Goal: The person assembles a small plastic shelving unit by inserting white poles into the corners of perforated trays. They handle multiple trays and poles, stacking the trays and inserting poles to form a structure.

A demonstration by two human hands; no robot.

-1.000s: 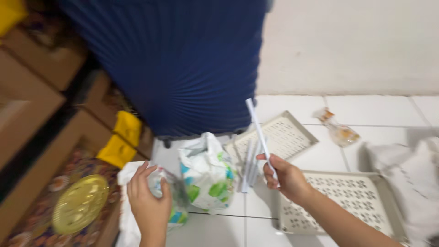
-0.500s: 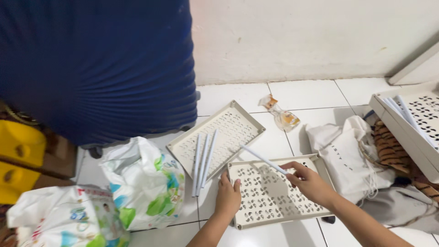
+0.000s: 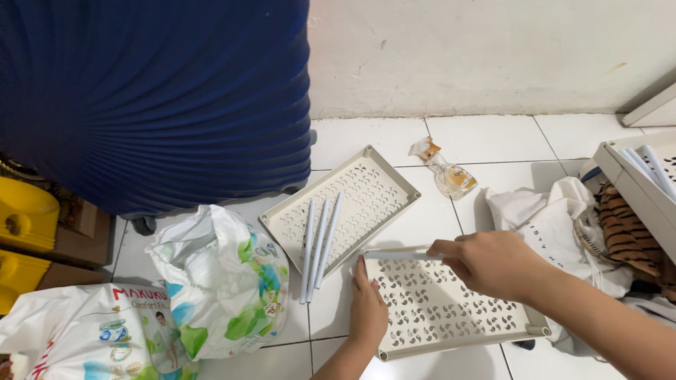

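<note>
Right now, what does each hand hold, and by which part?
The right hand pinches a white rod by its right end. The left hand holds nothing; it presses the perforated tray at its left edge.

Near tray (image 3: 451,309) in front of far tray (image 3: 352,200) w/ three rods (image 3: 318,246) on it; bags (image 3: 218,281) to left.

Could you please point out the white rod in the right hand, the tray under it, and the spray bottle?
white rod (image 3: 398,255), head view, mid-shaft.
tray (image 3: 451,313), head view, perforated floor.
spray bottle (image 3: 455,179), head view, clear body.
</note>
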